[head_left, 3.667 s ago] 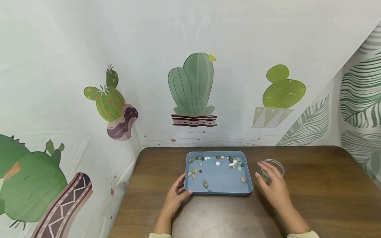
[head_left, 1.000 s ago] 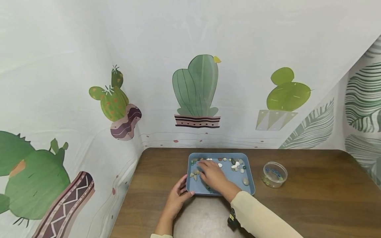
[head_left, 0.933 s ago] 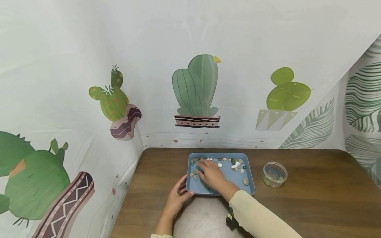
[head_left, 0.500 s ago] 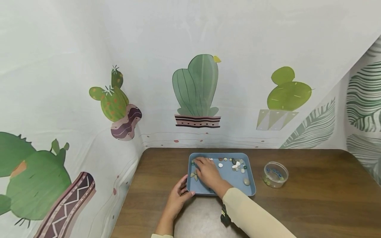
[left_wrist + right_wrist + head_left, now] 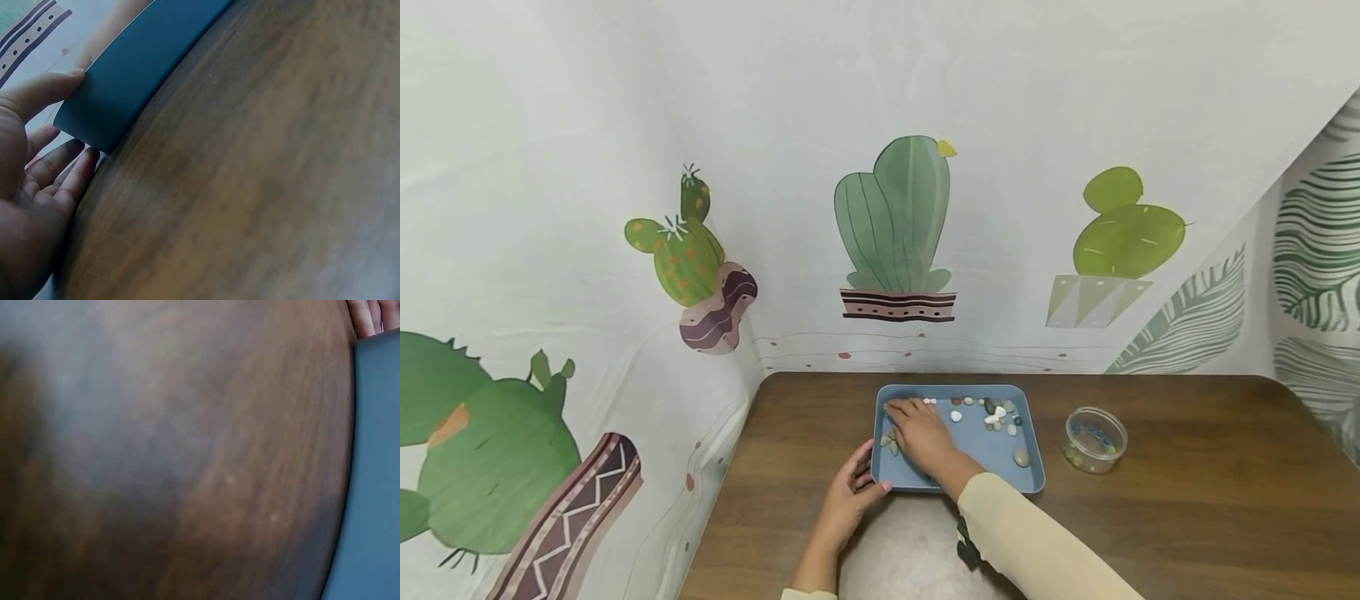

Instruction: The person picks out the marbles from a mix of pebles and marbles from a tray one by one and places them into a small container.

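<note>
A blue rectangular tray (image 5: 981, 462) lies on the table with small stones scattered in it. My left hand (image 5: 842, 504) grips its front left corner; in the left wrist view the thumb (image 5: 47, 90) presses the rim while the fingers touch the wall from outside. My right hand (image 5: 923, 435) reaches over the tray, fingertips down in the back left part among small greenish stones (image 5: 886, 411). Whether a stone is pinched there I cannot tell. Tan stones (image 5: 889, 443) lie beside that hand. White stones (image 5: 996, 414) and a larger grey-beige stone (image 5: 1021, 457) sit at the right.
To the tray's right stands a clear round container (image 5: 1093, 465) holding blue and yellow-green pieces. The brown wooden table (image 5: 1210, 483) meets a hanging cloth (image 5: 1015, 250) printed with cacti at its back edge.
My right hand has left the round container and come across into the tray, then shifted slightly left toward the back left corner. The left hand keeps its hold on the tray.
</note>
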`<state>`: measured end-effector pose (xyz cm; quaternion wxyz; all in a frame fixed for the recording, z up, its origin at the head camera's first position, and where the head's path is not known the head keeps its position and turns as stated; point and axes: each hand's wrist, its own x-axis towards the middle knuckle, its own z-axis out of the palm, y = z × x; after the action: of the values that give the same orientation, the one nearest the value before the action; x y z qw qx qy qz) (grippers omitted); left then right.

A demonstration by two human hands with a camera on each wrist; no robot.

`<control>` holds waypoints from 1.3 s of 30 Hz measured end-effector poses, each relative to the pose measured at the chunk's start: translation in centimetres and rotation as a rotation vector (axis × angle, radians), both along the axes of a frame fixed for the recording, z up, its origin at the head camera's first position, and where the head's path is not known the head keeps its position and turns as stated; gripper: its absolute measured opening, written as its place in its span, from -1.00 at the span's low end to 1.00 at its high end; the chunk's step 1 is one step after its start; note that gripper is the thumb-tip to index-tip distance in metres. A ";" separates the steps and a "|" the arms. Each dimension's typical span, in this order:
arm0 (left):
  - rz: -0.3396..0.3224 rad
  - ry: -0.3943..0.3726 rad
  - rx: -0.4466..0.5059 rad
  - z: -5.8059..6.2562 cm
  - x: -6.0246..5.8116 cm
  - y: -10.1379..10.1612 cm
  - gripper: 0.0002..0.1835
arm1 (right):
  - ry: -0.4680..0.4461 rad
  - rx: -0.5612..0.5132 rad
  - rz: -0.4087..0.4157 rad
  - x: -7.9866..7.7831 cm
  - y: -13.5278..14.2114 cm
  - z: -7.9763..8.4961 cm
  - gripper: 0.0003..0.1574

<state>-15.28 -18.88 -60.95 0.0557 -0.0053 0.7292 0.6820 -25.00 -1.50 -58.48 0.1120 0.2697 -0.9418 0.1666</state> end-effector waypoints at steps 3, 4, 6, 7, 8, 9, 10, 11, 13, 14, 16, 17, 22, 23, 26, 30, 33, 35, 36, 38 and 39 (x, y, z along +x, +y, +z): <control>-0.006 0.005 0.000 -0.1 -0.1 0.0 -0.15 | 0.027 0.007 0.002 0.0 0.0 0.0 -0.56; -0.006 0.000 0.003 -0.1 -0.1 -0.1 -0.15 | 0.034 0.004 0.003 0.0 0.0 -0.1 -0.58; -0.006 -0.003 0.002 -0.2 -0.1 -0.1 -0.15 | 0.041 0.008 -0.001 0.0 0.0 -0.1 -0.59; -0.006 -0.007 0.001 -0.2 -0.1 -0.1 -0.15 | 0.040 0.013 -0.005 0.0 0.0 -0.2 -0.60; -0.003 -0.014 0.001 -0.2 -0.1 -0.1 -0.15 | 0.038 0.018 -0.011 -0.1 0.0 -0.2 -0.60; 0.002 -0.021 0.001 -0.2 -0.2 -0.1 -0.15 | 0.035 0.023 -0.016 -0.1 0.0 -0.2 -0.60; 0.003 -0.023 -0.001 -0.2 -0.2 0.0 -0.15 | 0.031 0.032 -0.020 -0.1 0.0 -0.3 -0.60; 0.004 -0.025 -0.005 -0.2 -0.2 0.0 -0.15 | 0.024 0.045 -0.025 -0.1 0.0 -0.3 -0.59; 0.002 -0.020 -0.009 -0.2 -0.2 0.0 -0.15 | 0.006 0.068 -0.028 -0.2 0.0 -0.2 -0.56; 0.004 -0.019 -0.009 -0.1 -0.2 0.0 -0.15 | -0.004 0.079 -0.027 -0.1 0.0 -0.2 -0.55; 0.004 -0.019 -0.007 -0.1 -0.2 0.0 -0.15 | -0.023 0.096 -0.023 -0.1 0.0 -0.2 -0.53; 0.003 -0.018 -0.007 -0.1 -0.1 0.0 -0.15 | -0.032 0.100 -0.021 -0.1 0.0 -0.2 -0.52; 0.004 -0.022 -0.004 0.0 0.0 0.0 -0.15 | -0.050 0.096 -0.017 0.0 0.0 -0.1 -0.51; 0.003 -0.021 -0.003 0.0 0.0 0.0 -0.15 | -0.053 0.096 -0.018 -0.1 0.0 -0.2 -0.51; 0.004 -0.017 -0.001 0.1 0.0 0.0 -0.15 | -0.059 0.093 -0.019 -0.1 0.0 -0.2 -0.50; 0.007 -0.013 0.005 0.0 0.0 0.0 -0.16 | -0.063 0.093 -0.017 -0.2 0.0 -0.2 -0.50; 0.007 -0.012 0.006 -0.1 -0.1 0.0 -0.16 | -0.073 0.099 -0.020 -0.2 0.0 -0.2 -0.49; 0.008 -0.016 0.006 -0.2 -0.1 0.0 -0.16 | -0.079 0.105 -0.022 -0.2 0.0 -0.2 -0.47; 0.008 -0.017 0.007 -0.2 -0.1 0.0 -0.16 | -0.080 0.107 -0.024 -0.2 0.0 -0.2 -0.46; 0.009 -0.020 0.008 -0.1 -0.1 0.0 -0.16 | -0.075 0.111 -0.028 -0.2 0.0 -0.2 -0.46; 0.010 -0.021 0.008 -0.1 -0.1 0.0 -0.16 | -0.071 0.111 -0.029 -0.2 0.0 -0.2 -0.47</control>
<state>-15.36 -18.84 -61.09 0.0600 -0.0158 0.7259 0.6850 -25.23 -1.50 -58.65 0.0658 0.2556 -0.9568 0.1220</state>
